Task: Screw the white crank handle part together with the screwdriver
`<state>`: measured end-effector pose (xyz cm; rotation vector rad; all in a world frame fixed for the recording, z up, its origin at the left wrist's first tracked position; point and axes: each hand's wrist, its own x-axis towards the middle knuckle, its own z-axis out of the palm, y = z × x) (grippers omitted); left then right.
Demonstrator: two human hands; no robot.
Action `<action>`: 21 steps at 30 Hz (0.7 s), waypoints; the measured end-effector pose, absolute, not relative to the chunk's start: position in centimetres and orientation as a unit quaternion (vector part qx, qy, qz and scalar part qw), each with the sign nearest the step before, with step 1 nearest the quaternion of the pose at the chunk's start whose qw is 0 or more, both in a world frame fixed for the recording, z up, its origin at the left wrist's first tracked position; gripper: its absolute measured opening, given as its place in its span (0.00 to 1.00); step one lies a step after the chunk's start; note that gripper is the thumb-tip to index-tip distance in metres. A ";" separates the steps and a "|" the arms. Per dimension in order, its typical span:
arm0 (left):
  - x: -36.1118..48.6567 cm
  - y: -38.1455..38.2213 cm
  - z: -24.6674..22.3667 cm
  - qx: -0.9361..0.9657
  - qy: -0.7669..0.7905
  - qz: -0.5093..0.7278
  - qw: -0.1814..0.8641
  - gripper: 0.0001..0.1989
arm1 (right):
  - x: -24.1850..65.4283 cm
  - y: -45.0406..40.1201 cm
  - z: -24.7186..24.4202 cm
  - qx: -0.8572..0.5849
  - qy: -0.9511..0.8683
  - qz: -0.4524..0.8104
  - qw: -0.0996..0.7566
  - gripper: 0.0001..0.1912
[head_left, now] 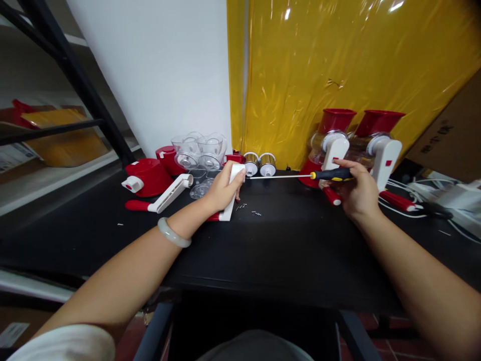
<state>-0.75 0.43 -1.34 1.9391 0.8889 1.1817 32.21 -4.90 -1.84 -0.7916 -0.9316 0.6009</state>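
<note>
My left hand [225,188] is closed around a white crank handle [227,212] with a red grip, holding it tilted just above the black table. A long screwdriver [330,174] with a black and yellow handle lies in my right hand [358,188], fingers wrapped on it. Its thin shaft points left, and the tip reaches the upper end of the crank handle by my left thumb; whether it sits in a screw is hidden. Below, several small screws [256,213] are scattered on the table. Another white crank handle [171,195] with a red grip rests to the left.
Red grinder bases [150,176] and clear plastic housings [210,150] stand at back left. Two metal drums [267,164] are at back centre. Two assembled rotary graters [334,135] stand behind my right hand. White cables [417,193] and a power strip lie at right on the black table [285,250].
</note>
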 end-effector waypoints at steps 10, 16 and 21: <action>-0.8 0.4 -1.2 0.756 0.337 0.454 0.328 0.18 | 32.3 -4.9 -1.9 -0.371 -0.441 0.268 0.772 0.08; -0.7 0.2 -1.0 0.758 0.344 0.448 0.325 0.18 | 32.0 -5.3 -1.7 -0.366 -0.444 0.274 0.770 0.11; -0.7 0.1 -0.8 0.758 0.343 0.451 0.322 0.18 | 32.0 -5.5 -1.7 -0.371 -0.451 0.282 0.761 0.11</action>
